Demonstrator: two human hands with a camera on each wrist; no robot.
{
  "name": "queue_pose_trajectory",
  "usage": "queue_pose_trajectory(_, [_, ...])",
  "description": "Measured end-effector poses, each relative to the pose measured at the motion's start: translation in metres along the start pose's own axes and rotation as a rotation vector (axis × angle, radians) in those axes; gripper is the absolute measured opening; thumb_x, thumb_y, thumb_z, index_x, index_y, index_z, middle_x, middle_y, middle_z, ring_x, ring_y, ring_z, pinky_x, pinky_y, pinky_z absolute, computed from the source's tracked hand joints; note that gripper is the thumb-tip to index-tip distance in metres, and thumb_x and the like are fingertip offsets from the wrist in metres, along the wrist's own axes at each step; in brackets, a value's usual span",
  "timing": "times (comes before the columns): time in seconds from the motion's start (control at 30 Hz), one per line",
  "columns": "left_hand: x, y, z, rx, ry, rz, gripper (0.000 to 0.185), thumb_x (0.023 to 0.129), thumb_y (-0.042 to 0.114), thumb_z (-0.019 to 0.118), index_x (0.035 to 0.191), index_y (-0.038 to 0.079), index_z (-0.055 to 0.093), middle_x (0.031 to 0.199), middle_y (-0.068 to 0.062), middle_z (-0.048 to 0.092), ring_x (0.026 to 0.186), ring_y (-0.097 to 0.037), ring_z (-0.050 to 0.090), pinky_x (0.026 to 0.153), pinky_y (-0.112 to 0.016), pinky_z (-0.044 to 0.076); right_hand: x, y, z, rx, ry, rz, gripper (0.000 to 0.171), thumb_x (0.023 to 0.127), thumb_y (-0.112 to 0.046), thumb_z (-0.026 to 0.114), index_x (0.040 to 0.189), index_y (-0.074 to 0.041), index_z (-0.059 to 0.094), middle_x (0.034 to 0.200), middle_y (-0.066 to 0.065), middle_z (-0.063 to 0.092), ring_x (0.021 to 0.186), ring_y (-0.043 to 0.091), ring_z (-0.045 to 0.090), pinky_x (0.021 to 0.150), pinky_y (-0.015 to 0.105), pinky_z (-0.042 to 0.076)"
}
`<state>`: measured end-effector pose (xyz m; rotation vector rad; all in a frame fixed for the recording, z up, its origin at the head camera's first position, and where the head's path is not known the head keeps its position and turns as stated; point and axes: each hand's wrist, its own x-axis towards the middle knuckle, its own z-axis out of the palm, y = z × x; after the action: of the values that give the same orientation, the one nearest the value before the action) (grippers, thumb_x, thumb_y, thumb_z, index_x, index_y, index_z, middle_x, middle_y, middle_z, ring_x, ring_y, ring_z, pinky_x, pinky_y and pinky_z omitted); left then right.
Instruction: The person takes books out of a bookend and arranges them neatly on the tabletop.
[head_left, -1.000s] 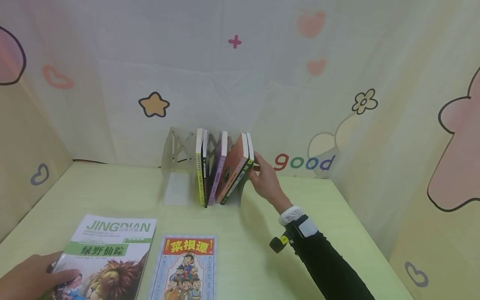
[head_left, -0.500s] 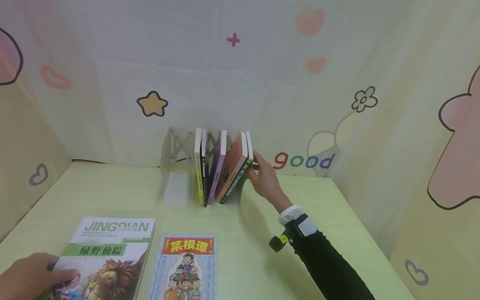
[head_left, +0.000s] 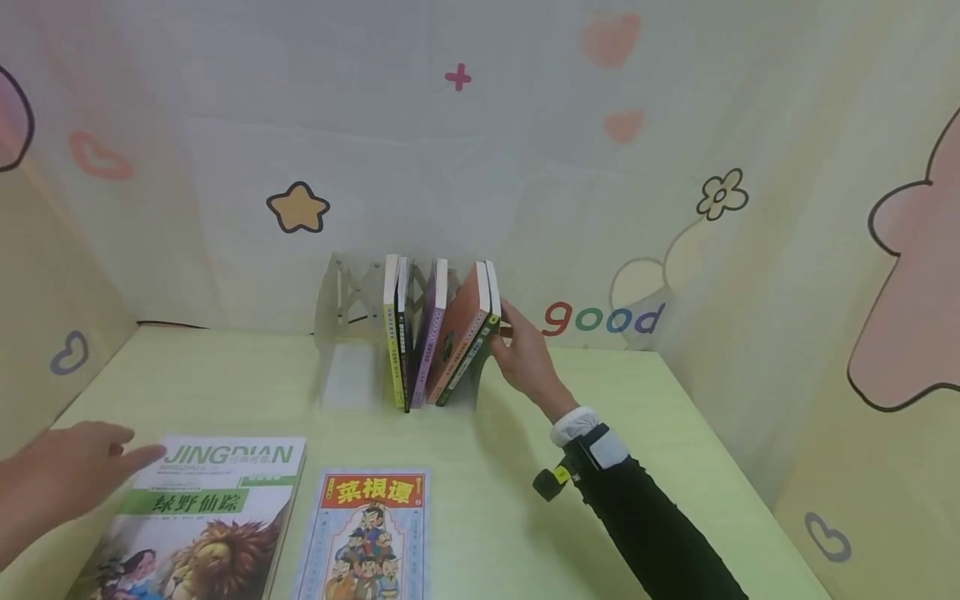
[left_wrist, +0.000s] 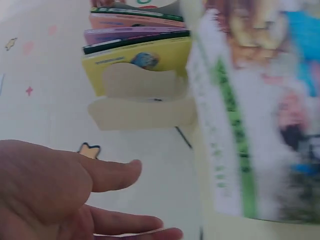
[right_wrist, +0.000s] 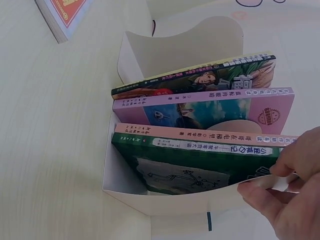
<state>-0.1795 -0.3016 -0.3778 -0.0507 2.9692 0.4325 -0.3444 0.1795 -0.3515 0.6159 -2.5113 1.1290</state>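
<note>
Right hand (head_left: 525,354) reaches to the white book stand (head_left: 345,367) near the back edge of the table (head_left: 480,433), its thumb and fingers pinching the stand's end panel (right_wrist: 220,197) just beside the green book (right_wrist: 200,167), the outermost of the row. That row stands in the stand: a yellow book (head_left: 390,333) and a dark one upright, then a purple book (head_left: 429,333), an orange-pink book (head_left: 456,333) and the green one, which lean left. Left hand (head_left: 67,475) hovers over the table's front left corner with its fingers straight and loosely spread, holding nothing; its fingertips lie at the top left corner of the lion book (head_left: 206,517), whose cover reads JINGDIAN, though whether they touch the cover cannot be told. This book lies flat at the front edge, and just to its right, apart from it, lies a second flat book (head_left: 371,533) with a red title band and cartoon figures. Around the table hangs a pale curtain (head_left: 525,167) printed with a star, hearts and the word "good".
</note>
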Motion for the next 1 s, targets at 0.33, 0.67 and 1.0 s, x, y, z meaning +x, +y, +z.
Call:
queue_pose_trajectory(0.33, [0.016, 0.062, -0.053, -0.179, 0.334, 0.196, 0.059, 0.108, 0.036, 0.053, 0.143, -0.012, 0.049, 0.135, -0.037, 0.056, 0.115, -0.058, 0.057, 0.081, -0.069, 0.047, 0.0, 0.002, 0.0, 0.004, 0.016, -0.013, 0.057, 0.101, -0.005, 0.06, 0.156, -0.006, 0.044, 0.144, 0.018, 0.059, 0.117, 0.037, 0.067, 0.093, 0.048, 0.058])
queue_pose_trajectory(0.67, [0.049, 0.124, -0.071, -0.39, 0.373, 0.289, 0.056, 0.109, 0.023, 0.052, 0.156, -0.004, 0.037, 0.152, -0.032, 0.043, 0.131, -0.053, 0.049, 0.096, -0.067, 0.048, 0.0, 0.005, 0.002, 0.008, 0.021, -0.004, 0.059, 0.1, -0.004, 0.06, 0.156, -0.006, 0.044, 0.145, 0.019, 0.059, 0.117, 0.038, 0.067, 0.094, 0.047, 0.058])
queue_pose_trajectory(1.0, [0.087, 0.16, -0.062, -0.514, 0.41, 0.321, 0.048, 0.109, 0.016, 0.047, 0.154, -0.003, 0.042, 0.152, -0.028, 0.045, 0.134, -0.046, 0.049, 0.101, -0.062, 0.048, 0.0, 0.004, 0.001, 0.017, 0.02, -0.014, 0.058, 0.1, -0.003, 0.061, 0.155, -0.005, 0.044, 0.145, 0.019, 0.058, 0.117, 0.038, 0.066, 0.096, 0.045, 0.057])
